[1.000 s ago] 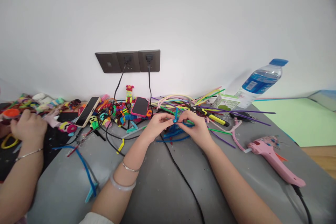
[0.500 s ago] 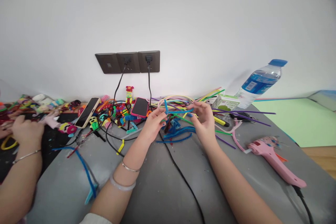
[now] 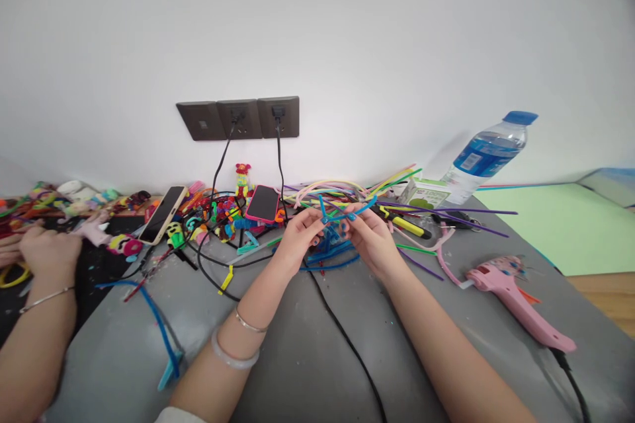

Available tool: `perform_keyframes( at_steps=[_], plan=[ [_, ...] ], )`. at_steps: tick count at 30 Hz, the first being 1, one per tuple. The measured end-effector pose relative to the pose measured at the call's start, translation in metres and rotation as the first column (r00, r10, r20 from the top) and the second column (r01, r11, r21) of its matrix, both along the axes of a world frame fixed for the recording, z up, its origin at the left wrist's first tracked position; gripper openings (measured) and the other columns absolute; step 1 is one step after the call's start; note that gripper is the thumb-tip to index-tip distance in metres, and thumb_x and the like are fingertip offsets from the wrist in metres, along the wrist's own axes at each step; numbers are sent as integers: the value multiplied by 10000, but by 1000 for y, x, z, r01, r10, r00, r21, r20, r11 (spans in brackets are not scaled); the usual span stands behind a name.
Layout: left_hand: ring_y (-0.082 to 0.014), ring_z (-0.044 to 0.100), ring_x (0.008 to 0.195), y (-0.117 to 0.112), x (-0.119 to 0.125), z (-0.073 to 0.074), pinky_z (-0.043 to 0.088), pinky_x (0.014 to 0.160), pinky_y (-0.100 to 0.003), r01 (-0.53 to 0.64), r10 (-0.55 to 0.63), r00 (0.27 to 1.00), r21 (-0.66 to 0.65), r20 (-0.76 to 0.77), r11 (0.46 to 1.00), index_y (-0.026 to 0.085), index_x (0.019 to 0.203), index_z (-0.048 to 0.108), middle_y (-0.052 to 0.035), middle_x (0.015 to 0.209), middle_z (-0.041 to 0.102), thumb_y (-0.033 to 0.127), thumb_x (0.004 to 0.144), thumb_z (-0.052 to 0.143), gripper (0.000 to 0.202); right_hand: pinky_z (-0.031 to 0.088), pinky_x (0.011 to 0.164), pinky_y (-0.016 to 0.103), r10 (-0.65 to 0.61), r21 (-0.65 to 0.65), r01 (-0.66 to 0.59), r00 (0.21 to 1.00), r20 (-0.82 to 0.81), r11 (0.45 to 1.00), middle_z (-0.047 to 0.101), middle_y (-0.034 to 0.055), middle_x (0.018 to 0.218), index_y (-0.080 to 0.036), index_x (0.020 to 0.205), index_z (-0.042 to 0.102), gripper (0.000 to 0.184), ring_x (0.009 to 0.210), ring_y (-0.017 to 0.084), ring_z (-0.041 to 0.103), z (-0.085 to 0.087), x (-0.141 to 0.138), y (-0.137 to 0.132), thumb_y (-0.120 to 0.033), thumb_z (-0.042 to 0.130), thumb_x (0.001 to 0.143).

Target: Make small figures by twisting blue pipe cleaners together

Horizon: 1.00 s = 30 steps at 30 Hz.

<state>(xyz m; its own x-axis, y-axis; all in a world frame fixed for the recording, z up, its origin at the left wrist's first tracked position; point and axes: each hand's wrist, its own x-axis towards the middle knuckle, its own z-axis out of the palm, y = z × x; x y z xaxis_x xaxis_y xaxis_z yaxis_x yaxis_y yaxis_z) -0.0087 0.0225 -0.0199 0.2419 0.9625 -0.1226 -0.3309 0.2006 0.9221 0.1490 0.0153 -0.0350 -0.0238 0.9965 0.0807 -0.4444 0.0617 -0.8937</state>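
Note:
A blue pipe cleaner [image 3: 338,217] is stretched between my two hands, one bent end sticking up by the left thumb and the other slanting up past the right fingers. My left hand [image 3: 303,235] pinches it between thumb and fingers. Close beside it, my right hand [image 3: 371,235] pinches the same piece farther along. Just below and behind the hands lie more blue pipe cleaners [image 3: 333,255], partly hidden by my fingers. Another long blue pipe cleaner [image 3: 157,310] with a light-blue end rests on the grey table at the left.
A pink glue gun [image 3: 520,307] lies at right, near a tilted water bottle [image 3: 489,155] and a yellow cutter [image 3: 409,225]. Phones [image 3: 163,213], pipe-cleaner figures and black cables [image 3: 342,330] spread along the wall. A co-worker's hands [image 3: 49,251] are at far left.
My right hand has moved left and closed its fingers on the pipe cleaner, nearer my left hand. The pipe cleaner's right end now angles upward.

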Motion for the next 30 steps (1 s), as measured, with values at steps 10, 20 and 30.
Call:
perform_keyframes(
  at_steps=[10,20,30],
  plan=[
    [-85,500,604,-1,-2,1,342,516,-199,256,-252,954,1,-163,967,157,734,634,-11,700,608,414,615,797,327,462,602,279,-152,103,135,973,175,985,677,3,730,-242,793,750,230,622,138,541,-4,8,5,-445,799,696],
    [-98,518,580,-5,-4,4,384,505,-211,431,-420,876,-4,-238,902,143,735,644,-38,703,639,437,654,781,334,490,572,296,8,16,-10,993,120,1000,735,18,710,-242,783,783,252,588,153,616,0,11,3,-427,854,627],
    [-149,610,629,-9,-3,1,383,553,-234,402,-52,735,372,-677,836,173,961,686,-59,831,748,318,915,508,234,533,602,288,-127,34,124,986,108,992,729,4,732,-240,795,772,263,606,137,617,-2,11,6,-408,859,613]
  ],
)
